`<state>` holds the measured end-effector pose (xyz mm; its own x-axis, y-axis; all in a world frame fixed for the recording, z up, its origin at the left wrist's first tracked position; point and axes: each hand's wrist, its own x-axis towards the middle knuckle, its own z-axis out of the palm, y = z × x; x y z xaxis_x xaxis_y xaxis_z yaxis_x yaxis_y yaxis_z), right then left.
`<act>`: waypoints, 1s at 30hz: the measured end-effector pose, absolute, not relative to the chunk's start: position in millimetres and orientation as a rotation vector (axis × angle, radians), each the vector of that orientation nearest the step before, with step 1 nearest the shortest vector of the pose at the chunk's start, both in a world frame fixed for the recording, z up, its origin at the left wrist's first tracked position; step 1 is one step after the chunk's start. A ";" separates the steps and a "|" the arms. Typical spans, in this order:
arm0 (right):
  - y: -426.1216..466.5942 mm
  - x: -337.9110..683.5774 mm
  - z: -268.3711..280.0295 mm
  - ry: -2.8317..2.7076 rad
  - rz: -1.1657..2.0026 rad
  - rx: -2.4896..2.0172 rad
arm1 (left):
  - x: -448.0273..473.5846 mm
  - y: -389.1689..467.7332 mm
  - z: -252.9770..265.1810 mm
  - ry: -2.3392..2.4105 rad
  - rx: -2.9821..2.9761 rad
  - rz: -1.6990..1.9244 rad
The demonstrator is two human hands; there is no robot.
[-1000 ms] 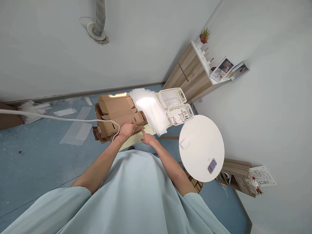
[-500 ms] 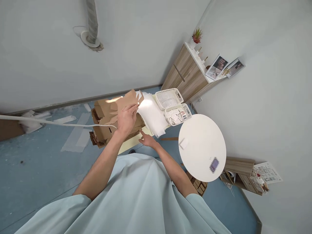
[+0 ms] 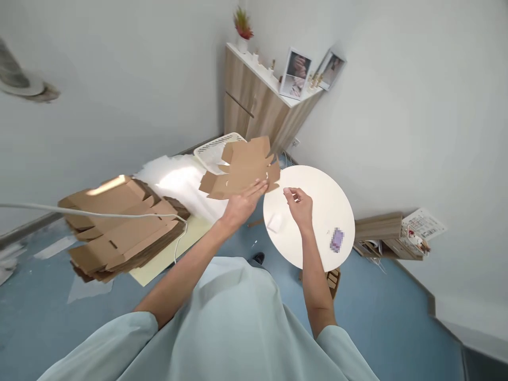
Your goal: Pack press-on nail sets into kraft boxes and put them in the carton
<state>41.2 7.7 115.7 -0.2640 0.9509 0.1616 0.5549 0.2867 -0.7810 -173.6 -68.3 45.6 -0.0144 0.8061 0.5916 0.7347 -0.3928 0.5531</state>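
Note:
My left hand is closed on the near edge of a flat, unfolded cardboard box. The sheet's cut flaps stick out on several sides, and it hangs between a white basket and the round white table. Over that table is my right hand, to the right of the sheet and apart from it. Its fingers are loosely bent, with nothing visible in them. Farther left lies a stack of flat cardboard boxes.
White wrapping sheets lie beside the stack, near the white basket. A pale cable crosses above the stack. On the table are a small white object and a blurred purple item. A wooden cabinet stands behind.
One flat cardboard box has come off the stack in my left hand and moved right. My right hand has gone from the stack's edge to above the table. The view has turned right.

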 end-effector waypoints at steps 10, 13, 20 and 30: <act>32.2 260.6 23.3 -1.595 0.753 -1.971 | 21.5 0.8 -41.7 1.084 2.493 0.726; 17.9 311.4 -22.6 -1.459 0.878 -2.056 | 71.1 9.9 -77.5 0.990 2.512 0.453; -20.1 375.6 -108.8 -1.159 1.145 -2.243 | 144.1 5.5 -147.7 0.791 2.455 0.085; -23.1 391.6 -147.7 -1.214 1.170 -2.465 | 104.9 8.2 -183.7 1.265 2.140 -0.156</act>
<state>391.6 -23.1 -147.7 0.3666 0.7277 -0.5798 0.6061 -0.6595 -0.4446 104.9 8.2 -183.7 0.5301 0.7454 -0.4043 0.8212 -0.3325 0.4638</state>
